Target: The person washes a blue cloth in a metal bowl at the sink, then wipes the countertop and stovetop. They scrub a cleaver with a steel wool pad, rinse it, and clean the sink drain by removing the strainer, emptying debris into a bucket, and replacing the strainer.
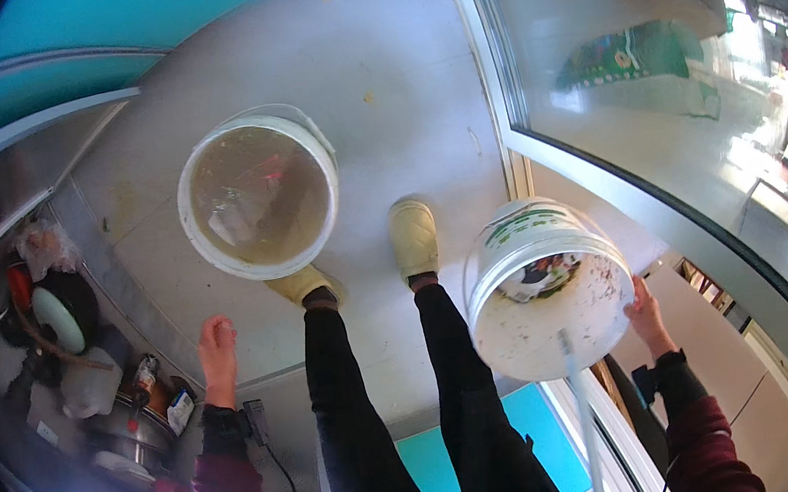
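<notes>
A white bucket (483, 319) tips toward me at the right, its mouth showing dark specks and some scraps at the bottom. My right hand (646, 312) is closed on the right edge of this bucket. A pale, thin pole-like thing (587, 430) rises from below and overlaps the bucket's mouth; I cannot tell whether it touches. My left hand (218, 347) hangs apart from everything, fingers loosely bent and nothing in them. Ahead of my feet stands another white bucket (187, 208), upright and full of murky, brownish water (258, 199), its handle lying at the far rim.
Pots and other kitchenware (129, 425) crowd a low cabinet at the left. A glass door (641, 159) in a white frame stands on the right. My yellowish shoes (412, 234) rest on grey tiles (390, 67). A black cord (290, 489) hangs by my left forearm.
</notes>
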`<move>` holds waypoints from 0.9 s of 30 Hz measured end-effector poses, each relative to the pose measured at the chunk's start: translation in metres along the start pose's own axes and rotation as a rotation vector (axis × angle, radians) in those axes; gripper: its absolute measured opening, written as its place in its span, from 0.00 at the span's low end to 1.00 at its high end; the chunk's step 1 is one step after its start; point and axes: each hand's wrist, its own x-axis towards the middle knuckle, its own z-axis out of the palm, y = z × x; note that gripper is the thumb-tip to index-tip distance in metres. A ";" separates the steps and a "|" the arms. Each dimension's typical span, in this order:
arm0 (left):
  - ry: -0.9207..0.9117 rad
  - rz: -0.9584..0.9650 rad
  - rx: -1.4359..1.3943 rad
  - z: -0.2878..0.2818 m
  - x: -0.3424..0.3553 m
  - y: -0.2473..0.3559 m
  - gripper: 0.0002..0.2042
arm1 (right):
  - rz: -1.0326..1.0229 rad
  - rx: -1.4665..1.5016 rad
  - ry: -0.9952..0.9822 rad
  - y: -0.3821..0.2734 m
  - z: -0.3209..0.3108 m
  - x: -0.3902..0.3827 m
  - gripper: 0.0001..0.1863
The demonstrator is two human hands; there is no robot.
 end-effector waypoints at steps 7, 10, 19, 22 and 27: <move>0.080 0.000 -0.137 -0.014 0.044 -0.002 0.16 | -0.158 -0.346 0.102 0.091 -0.035 0.087 0.27; 0.123 -0.030 -0.222 -0.030 0.070 0.001 0.23 | -0.085 -0.698 0.202 0.122 -0.052 0.136 0.20; 0.160 -0.191 -0.395 -0.025 0.127 0.046 0.33 | 0.039 -0.949 0.417 0.141 -0.052 0.202 0.18; 0.003 -0.195 -0.543 -0.024 0.135 0.057 0.32 | -0.066 -0.696 0.636 0.100 -0.007 0.149 0.19; -0.207 -0.185 -0.792 -0.013 0.151 0.073 0.25 | -0.146 0.632 0.035 -0.098 0.140 0.047 0.12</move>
